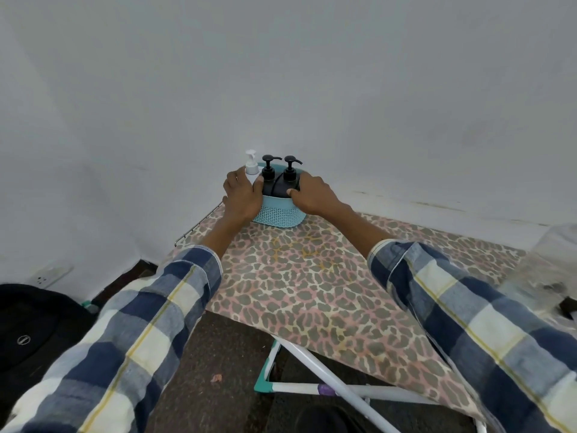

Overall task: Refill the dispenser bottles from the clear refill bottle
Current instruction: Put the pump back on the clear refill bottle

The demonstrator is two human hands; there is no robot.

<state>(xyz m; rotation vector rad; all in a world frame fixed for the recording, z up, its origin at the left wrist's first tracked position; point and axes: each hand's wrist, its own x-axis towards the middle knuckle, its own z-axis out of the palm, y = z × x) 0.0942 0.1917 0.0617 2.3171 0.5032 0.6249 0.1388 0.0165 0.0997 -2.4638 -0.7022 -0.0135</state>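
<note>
At the far left, a black bag [28, 332] lay on the floor, well apart from your work. On the table [312, 292], which was covered with a leopard-print cloth, your left hand [242, 196] was curled around the left side of the turquoise basket [278, 214], the thumb hooked over its rim beside the left black dispenser bottle [268, 178]. The fingers on the far side were hidden, so I cannot tell how firmly they closed. Just behind this hand stood a small white pump bottle [251, 165], outside the basket and near the wall; it looked pale, but I cannot say if it was the clear refill bottle.

The two black dispensers stood upright and side by side in the basket, their long axes vertical, their pump spouts pointing to the right. The right black dispenser bottle [289, 178] touched its neighbour.

Your right hand [312, 196] held the right side of the basket in the same half-closed way, the thumb lying on the rim against the right dispenser.

I judge that the whole basket had to come toward you first, because it sat at the far edge of the table, at the end of both arms. Both hands were equally near, one on each side, so a straight two-handed pull seemed right. The tall bottles could tip if you pulled fast.
</note>
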